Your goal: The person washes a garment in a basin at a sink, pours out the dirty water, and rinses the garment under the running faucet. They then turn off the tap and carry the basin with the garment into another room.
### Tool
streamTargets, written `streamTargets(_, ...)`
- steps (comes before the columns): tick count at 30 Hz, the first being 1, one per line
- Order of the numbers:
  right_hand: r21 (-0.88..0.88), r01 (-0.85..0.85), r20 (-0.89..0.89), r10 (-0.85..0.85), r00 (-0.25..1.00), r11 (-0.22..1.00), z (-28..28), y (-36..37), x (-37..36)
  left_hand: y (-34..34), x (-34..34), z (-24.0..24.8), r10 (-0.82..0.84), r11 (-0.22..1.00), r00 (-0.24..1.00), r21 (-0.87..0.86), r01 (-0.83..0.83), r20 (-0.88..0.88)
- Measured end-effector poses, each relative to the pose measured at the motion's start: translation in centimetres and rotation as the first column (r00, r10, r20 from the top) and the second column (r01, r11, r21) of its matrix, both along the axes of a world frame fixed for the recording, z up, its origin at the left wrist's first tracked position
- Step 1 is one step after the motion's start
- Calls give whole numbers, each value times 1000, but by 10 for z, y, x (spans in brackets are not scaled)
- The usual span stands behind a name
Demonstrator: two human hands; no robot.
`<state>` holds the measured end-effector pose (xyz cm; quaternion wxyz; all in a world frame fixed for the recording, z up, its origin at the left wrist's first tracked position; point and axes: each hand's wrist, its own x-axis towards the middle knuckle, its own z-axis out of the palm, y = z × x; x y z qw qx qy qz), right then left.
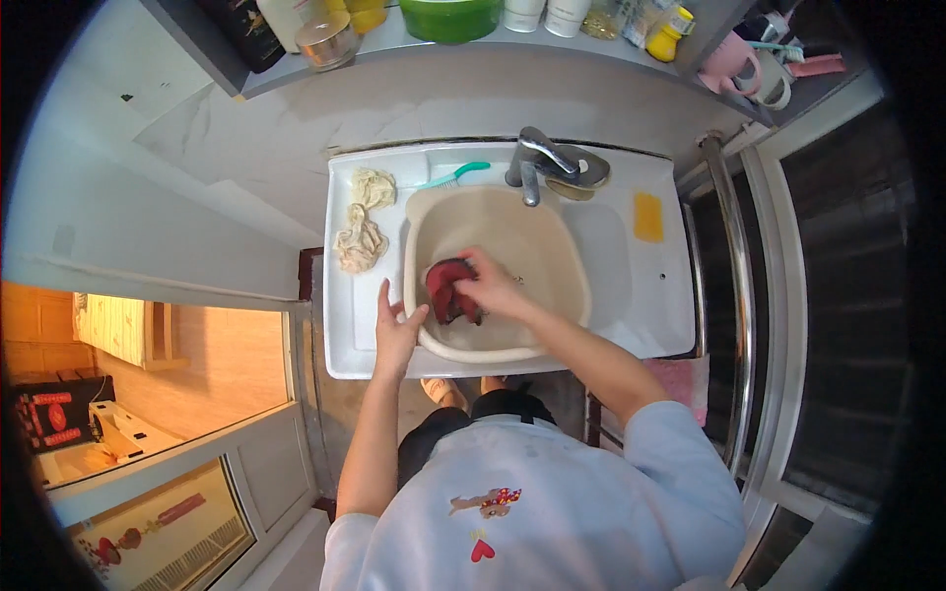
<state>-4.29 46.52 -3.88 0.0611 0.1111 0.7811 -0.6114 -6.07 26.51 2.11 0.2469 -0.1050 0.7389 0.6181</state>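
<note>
A cream plastic basin sits in the white washbasin. My right hand reaches into it, fingers closed on a crumpled dark red cloth with dark edges. What kind of cloth piece it is, I cannot make out. At the basin's left rim is my left hand, its fingers apart and the thumb by the rim, with nothing in it. Two wrung, off-white cloths lie on the left ledge. Behind the basin rests a green-handled brush.
A chrome faucet rises behind the basin, beside a soap dish. On the right ledge lies a yellow, flat block. Overhead, a grey shelf holds bottles, jars and a green tub. A metal rail stands at the right.
</note>
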Motion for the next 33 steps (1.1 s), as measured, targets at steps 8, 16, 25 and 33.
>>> streamTargets(8,-182,-480,152,507,848,858,19,-23,26,-6,10,-32,-214,968,977,138,211,6)
streamTargets(16,94,174,-82,-166,983,980,-67,-56,-44,-21,31,-2,-320,947,947,-46,318,-18)
streamTargets(25,-631,738,379,-735,562,239,-20,-40,-76,-34,38,-5,-347,932,935,-136,335,-77)
streamTargets(33,-627,310,189,-247,950,714,24,-75,-40,-33,45,-9,-296,947,940,-180,266,-169)
